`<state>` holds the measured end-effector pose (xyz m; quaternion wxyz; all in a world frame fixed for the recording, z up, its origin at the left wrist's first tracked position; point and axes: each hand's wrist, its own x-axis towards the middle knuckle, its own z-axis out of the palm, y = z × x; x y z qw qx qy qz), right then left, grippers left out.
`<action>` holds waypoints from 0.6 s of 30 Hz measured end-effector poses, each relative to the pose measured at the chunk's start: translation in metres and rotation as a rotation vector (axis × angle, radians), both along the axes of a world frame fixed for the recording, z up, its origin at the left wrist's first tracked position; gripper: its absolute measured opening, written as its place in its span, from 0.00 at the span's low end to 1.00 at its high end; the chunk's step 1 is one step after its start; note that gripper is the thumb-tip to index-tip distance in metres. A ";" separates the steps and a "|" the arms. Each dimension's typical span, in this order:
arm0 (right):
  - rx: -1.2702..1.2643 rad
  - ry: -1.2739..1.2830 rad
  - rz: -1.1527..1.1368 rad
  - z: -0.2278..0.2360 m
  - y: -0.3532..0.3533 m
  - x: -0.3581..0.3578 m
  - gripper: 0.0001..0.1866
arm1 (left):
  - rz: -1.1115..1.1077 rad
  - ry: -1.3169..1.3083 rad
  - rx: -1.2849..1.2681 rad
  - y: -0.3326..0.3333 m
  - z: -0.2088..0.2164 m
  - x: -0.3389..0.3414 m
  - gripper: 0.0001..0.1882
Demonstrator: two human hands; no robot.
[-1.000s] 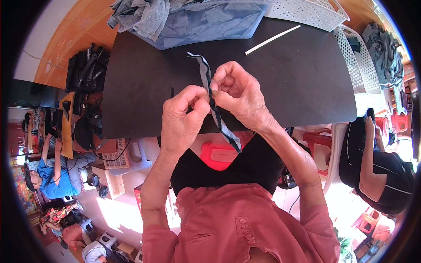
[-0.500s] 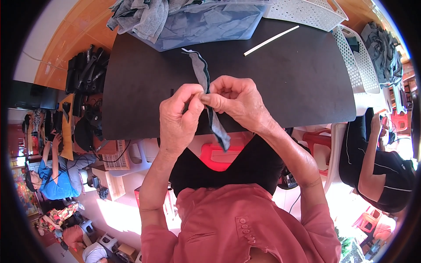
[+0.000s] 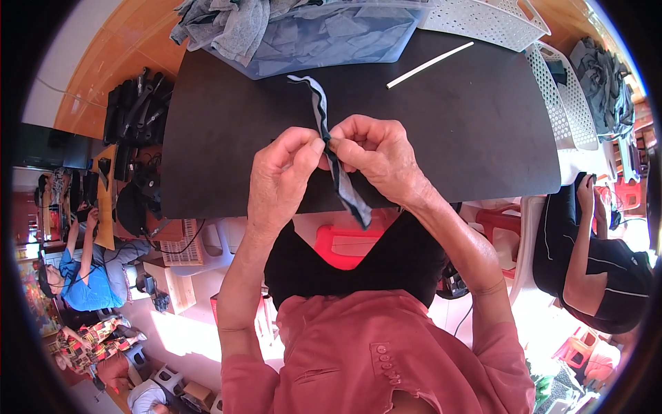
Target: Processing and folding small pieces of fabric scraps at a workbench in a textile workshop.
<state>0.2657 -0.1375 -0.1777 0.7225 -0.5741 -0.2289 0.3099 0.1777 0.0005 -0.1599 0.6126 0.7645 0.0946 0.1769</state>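
Note:
A narrow grey fabric strip (image 3: 343, 181) with a dark, nearly black edge hangs between my hands above the table's near edge. My left hand (image 3: 283, 165) pinches its middle from the left, thumb against forefinger. From the right, my right hand (image 3: 376, 155) pinches the same spot, its fingers curled and thumb pressed in. The fingertips of both hands almost meet there. One end of the strip rises away toward the far side and curls at a pale tip; the other droops toward my lap. Fingers partly hide the gripped middle.
A translucent blue bin (image 3: 331, 45) heaped with grey cloth pieces stands at the table's far side. A thin pale stick (image 3: 429, 65) lies on the dark table (image 3: 469, 131). White perforated baskets (image 3: 483, 22) line the far right. Other people sit at left and right.
My fingertips have shifted slightly up and drawn a little apart. The strip has turned, showing more of its dark edge, and its lower end has swung right.

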 end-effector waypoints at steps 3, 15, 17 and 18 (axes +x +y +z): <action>-0.016 -0.016 -0.022 0.001 0.002 -0.003 0.06 | -0.053 0.079 -0.061 0.002 0.004 -0.002 0.04; -0.038 0.020 0.088 0.003 0.000 0.003 0.06 | -0.062 0.036 -0.059 0.011 -0.009 0.002 0.04; -0.039 0.023 0.096 0.005 0.001 0.003 0.09 | -0.044 0.066 0.024 0.010 -0.007 0.001 0.03; -0.040 0.022 0.095 0.004 0.002 0.003 0.09 | -0.045 0.065 0.023 0.010 -0.007 -0.001 0.03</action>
